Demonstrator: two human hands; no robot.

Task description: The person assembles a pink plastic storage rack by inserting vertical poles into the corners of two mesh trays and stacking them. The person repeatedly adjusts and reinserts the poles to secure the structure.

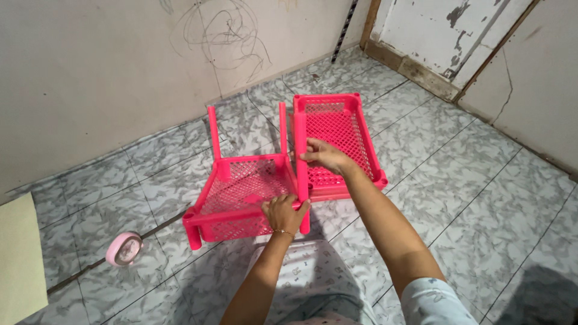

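From the head camera, looking straight down: two bright pink plastic mesh trays sit on the grey marbled floor tiles (457, 198), side by side and touching along one edge. The nearer tray (241, 195) lies to the left, with pink posts (214, 133) standing up from its far corners and a short leg showing at its near left corner. The second tray (337, 138) lies just beyond and to the right, flat on the floor.

The left hand (284, 212) is curled over the near right rim of the nearer tray, fingers wrapped onto the edge, wrist straight, forearm coming up from below. The right hand (324, 155) reaches further out, arm almost fully extended, fingertips pinched around the upright post (300, 159) that stands between the two trays. Both hands are closed on plastic, not resting loose.

These look light to me: thin lattice walls, hollow tube posts, nothing inside. Stiff enough to keep shape, though I'd guess the mesh flexes a bit if squeezed and the posts could wobble or pop from their corner sockets. The smooth plastic may be a little slippery, so the solid rims and corner sockets are the sensible places to grip, not the mesh.

Off to the left a small round pink clock (124, 248) lies on the tiles, and a pale yellow sheet (19, 259) pokes in at the edge. The scribbled wall (108, 66) runs behind.
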